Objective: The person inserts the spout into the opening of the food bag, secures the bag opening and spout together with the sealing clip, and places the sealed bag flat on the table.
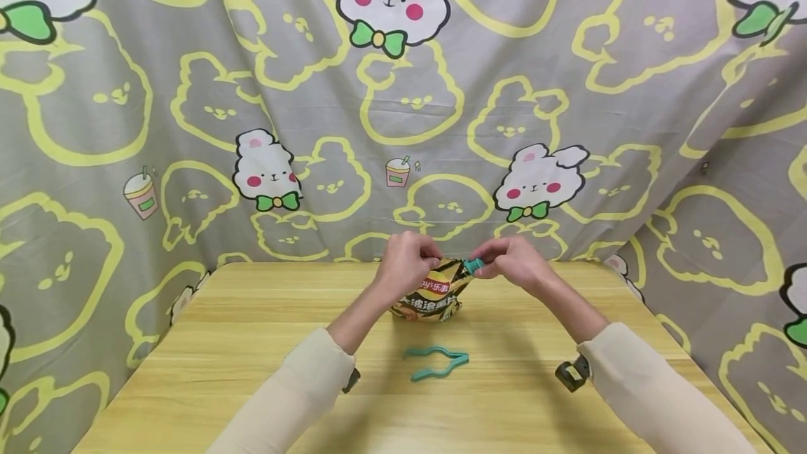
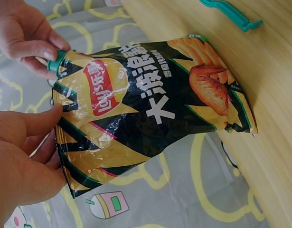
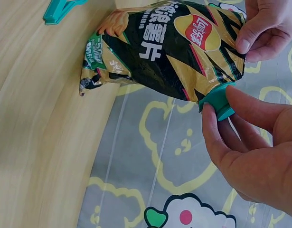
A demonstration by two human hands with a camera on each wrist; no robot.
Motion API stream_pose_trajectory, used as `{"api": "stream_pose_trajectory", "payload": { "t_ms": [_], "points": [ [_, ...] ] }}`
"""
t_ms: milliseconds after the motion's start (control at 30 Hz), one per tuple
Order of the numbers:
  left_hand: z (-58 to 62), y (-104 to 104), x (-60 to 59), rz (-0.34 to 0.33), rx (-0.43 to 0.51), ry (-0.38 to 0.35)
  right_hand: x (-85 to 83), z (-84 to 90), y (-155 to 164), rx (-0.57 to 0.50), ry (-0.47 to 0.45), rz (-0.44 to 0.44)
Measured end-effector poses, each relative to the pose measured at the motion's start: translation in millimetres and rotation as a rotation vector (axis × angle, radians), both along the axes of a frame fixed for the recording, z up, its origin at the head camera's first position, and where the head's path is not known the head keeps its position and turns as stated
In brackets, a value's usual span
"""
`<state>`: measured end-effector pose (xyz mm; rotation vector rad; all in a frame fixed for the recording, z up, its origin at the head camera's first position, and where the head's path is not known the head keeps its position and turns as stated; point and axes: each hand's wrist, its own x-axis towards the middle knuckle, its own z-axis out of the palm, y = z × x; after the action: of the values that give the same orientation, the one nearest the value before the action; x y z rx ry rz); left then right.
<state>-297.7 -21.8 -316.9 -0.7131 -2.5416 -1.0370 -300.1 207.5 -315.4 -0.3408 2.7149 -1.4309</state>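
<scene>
Chip bag (image 1: 432, 291) stands on the surface (image 1: 252, 370); left hand (image 1: 406, 261) pinches its top, right hand (image 1: 513, 261) pinches a green clip (image 1: 473, 266) there.

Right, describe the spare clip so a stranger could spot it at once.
Start at the yellow wooden table and find the chip bag standing at its far middle. In front of it lies the teal bag clip, open and untouched, unlike the teal clip pinched on the bag's top.
</scene>
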Motion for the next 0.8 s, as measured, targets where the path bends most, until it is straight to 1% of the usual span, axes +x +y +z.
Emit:
{"api": "stream_pose_trajectory", "payload": {
  "t_ms": [133,400,800],
  "points": [
    [-0.2,-1.0,0.2,0.000,0.003,0.001,0.0,-0.5,-0.4,-0.017,0.000,0.009],
    [0.3,-0.4,0.5,-0.005,0.008,0.010,0.4,-0.6,0.0,-0.014,0.007,0.010],
    [-0.3,-0.8,1.2,-0.017,0.006,0.013,-0.8,0.1,-3.8,0.097,0.056,-0.018]
  ]
}}
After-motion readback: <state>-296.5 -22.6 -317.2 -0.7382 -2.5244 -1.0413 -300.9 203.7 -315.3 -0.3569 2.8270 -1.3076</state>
